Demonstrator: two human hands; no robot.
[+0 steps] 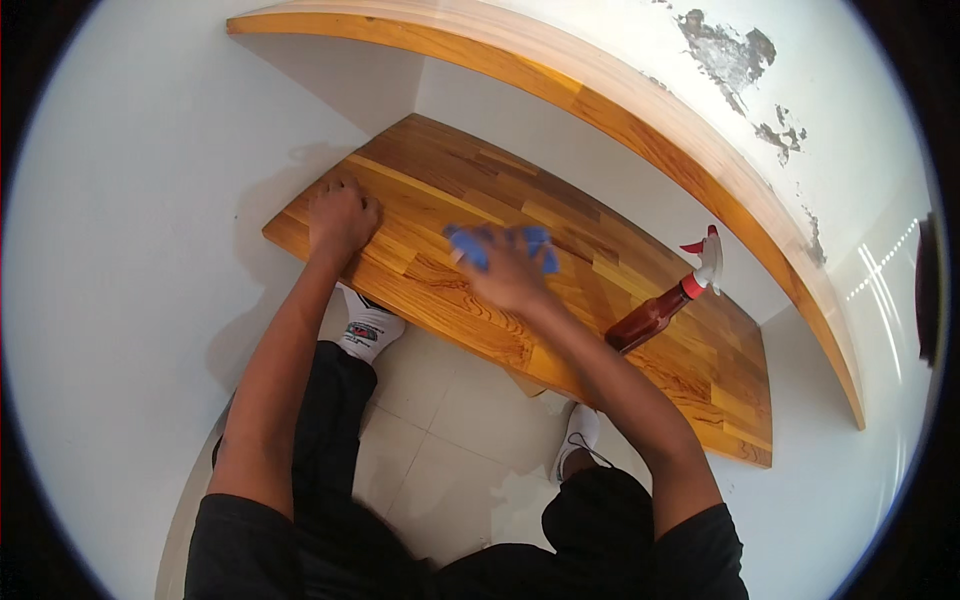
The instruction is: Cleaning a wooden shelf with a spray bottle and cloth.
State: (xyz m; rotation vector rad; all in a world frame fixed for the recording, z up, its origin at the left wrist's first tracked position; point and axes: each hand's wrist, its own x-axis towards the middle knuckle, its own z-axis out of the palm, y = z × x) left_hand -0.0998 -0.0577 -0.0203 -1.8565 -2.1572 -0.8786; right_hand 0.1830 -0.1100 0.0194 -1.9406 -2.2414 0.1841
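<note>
A blue cloth [541, 249] is bunched under my right hand [506, 274], pressed on the lower wooden shelf [465, 296]. Motion blurs that hand and the cloth. My left hand [343, 217] rests with curled fingers near the left end of the same shelf, and its palm side is hidden. To the right of my right forearm stands a spray bottle [649, 319] with reddish-brown liquid, a red collar and a white head with a red trigger. My forearm hides part of the shelf's front edge.
An upper wooden shelf [585, 94] curves across above the lower one. White walls [135, 225] enclose both sides, and the back wall has peeling paint [724, 56]. Below are floor tiles [427, 435] and my feet in white socks [371, 330].
</note>
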